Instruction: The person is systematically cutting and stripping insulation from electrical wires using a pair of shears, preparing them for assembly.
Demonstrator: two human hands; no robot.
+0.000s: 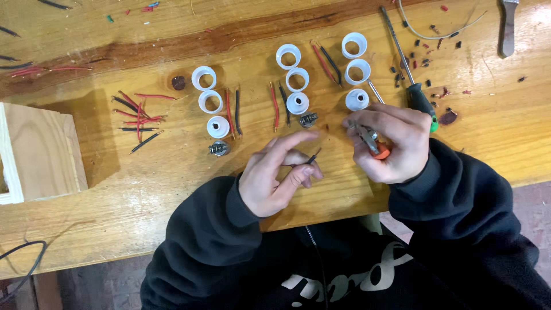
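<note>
Left grip (279,172) pinching black wire (313,156), right grip (387,143) clasping orange-handled pliers (373,142)

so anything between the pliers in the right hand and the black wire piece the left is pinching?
Nothing visible. The left hand pinches the short black wire, tip free. The right hand holds the orange-handled pliers just to its right, with only bare wooden bench in the gap between them.

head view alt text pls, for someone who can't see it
Over a wooden bench, the left hand pinches a short black wire while the right hand grips orange-handled pliers. Beyond them lie three columns of white rings, wire pieces and a screwdriver.
</note>
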